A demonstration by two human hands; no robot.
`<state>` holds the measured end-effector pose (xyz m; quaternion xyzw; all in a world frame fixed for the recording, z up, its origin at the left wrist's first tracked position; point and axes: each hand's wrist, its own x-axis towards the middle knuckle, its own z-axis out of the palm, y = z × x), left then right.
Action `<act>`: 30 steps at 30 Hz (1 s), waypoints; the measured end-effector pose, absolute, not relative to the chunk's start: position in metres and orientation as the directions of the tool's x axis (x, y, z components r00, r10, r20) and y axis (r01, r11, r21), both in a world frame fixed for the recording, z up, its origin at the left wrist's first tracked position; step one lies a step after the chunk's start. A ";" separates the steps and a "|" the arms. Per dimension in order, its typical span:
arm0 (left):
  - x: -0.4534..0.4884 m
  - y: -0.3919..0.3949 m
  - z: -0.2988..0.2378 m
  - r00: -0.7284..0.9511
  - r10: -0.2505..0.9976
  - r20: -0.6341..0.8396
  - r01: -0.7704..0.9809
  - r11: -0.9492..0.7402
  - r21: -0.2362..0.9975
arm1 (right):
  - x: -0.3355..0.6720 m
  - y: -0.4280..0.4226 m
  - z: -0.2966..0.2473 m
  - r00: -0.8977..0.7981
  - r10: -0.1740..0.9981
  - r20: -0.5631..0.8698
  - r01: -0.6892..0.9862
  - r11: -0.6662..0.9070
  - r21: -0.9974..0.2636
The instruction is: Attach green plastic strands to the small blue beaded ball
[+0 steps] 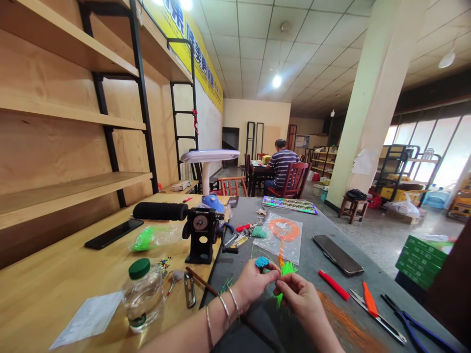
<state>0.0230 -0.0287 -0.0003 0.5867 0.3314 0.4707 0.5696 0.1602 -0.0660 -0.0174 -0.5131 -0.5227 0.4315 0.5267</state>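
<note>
My left hand [252,283] is closed, with a bumpy bright blue bundle [262,262] showing at the top of its curled fingers. Thumb and fingers of my right hand [302,296] pinch together right against the left fingertips. What lies between the two pinches is too small to make out. Bright green strands [289,267] stick out just behind and below the fingertips; which hand holds them, if either, I cannot tell. Under the right hand, loose orange-brown fibres [336,314] spread over the grey mat [257,309].
On the right lie a phone [338,254], a red pen-like tool [333,285], orange-handled scissors [370,299] and blue-handled pliers [408,318]. A black hand-cranked device [201,235] and a water bottle [143,294] stand left. A person [285,164] sits farther back.
</note>
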 end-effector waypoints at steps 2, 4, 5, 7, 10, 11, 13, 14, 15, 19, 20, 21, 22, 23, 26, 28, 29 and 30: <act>0.023 -0.028 0.000 0.335 0.924 0.186 -0.150 -0.142 0.978 | 0.161 -0.067 -0.019 0.086 0.992 0.096 0.038 0.093 -0.995; 0.023 -0.028 0.000 0.319 0.931 0.178 -0.146 -0.138 0.980 | 0.162 -0.068 -0.020 0.080 0.993 0.086 -0.014 0.088 -0.996; 0.022 -0.029 0.000 0.312 0.935 0.170 -0.146 -0.130 0.981 | 0.162 -0.068 -0.021 0.076 0.994 0.081 -0.041 0.085 -0.996; 0.022 -0.029 0.001 0.300 0.941 0.157 -0.148 -0.116 0.982 | 0.163 -0.069 -0.020 0.071 0.995 0.066 -0.093 0.072 -0.993; 0.022 -0.030 0.002 0.303 0.941 0.150 -0.164 -0.103 0.981 | 0.162 -0.070 -0.018 0.068 0.997 0.029 -0.141 0.038 -0.989; 0.022 -0.030 0.002 0.305 0.941 0.147 -0.167 -0.099 0.981 | 0.162 -0.070 -0.017 0.065 0.998 0.019 -0.148 0.029 -0.989; 0.022 -0.031 0.002 0.312 0.940 0.142 -0.167 -0.093 0.982 | 0.161 -0.070 -0.016 0.063 0.998 0.013 -0.152 0.023 -0.988; 0.022 -0.031 0.002 0.314 0.939 0.142 -0.166 -0.093 0.982 | 0.160 -0.069 -0.016 0.063 0.998 0.015 -0.152 0.025 -0.988; 0.022 -0.031 0.002 0.314 0.939 0.142 -0.163 -0.094 0.982 | 0.160 -0.069 -0.016 0.064 0.998 0.018 -0.151 0.028 -0.988; 0.022 -0.032 0.003 0.312 0.940 0.139 -0.146 -0.097 0.984 | 0.158 -0.068 -0.016 0.060 0.998 0.033 -0.146 0.041 -0.988; 0.022 -0.032 0.004 0.316 0.939 0.135 -0.145 -0.093 0.985 | 0.158 -0.069 -0.016 0.057 0.998 0.036 -0.142 0.044 -0.989; 0.022 -0.033 0.004 0.321 0.938 0.131 -0.147 -0.088 0.985 | 0.158 -0.069 -0.015 0.056 0.998 0.039 -0.138 0.046 -0.989; 0.022 -0.033 0.004 0.327 0.936 0.129 -0.152 -0.083 0.985 | 0.159 -0.069 -0.016 0.054 0.998 0.039 -0.134 0.046 -0.990; 0.022 -0.033 0.005 0.333 0.934 0.127 -0.159 -0.078 0.984 | 0.159 -0.069 -0.016 0.052 0.998 0.038 -0.131 0.044 -0.990; 0.022 -0.033 0.004 0.345 0.930 0.125 -0.175 -0.067 0.982 | 0.160 -0.068 -0.019 0.054 0.998 0.035 -0.125 0.041 -0.991; 0.022 -0.033 0.004 0.349 0.929 0.124 -0.181 -0.063 0.982 | 0.161 -0.067 -0.021 0.056 0.998 0.037 -0.119 0.044 -0.992; 0.022 -0.032 0.003 0.351 0.928 0.124 -0.181 -0.063 0.982 | 0.161 -0.066 -0.021 0.056 0.998 0.039 -0.117 0.046 -0.992; 0.022 -0.032 0.002 0.350 0.928 0.124 -0.179 -0.064 0.982 | 0.161 -0.066 -0.022 0.054 0.998 0.039 -0.118 0.045 -0.992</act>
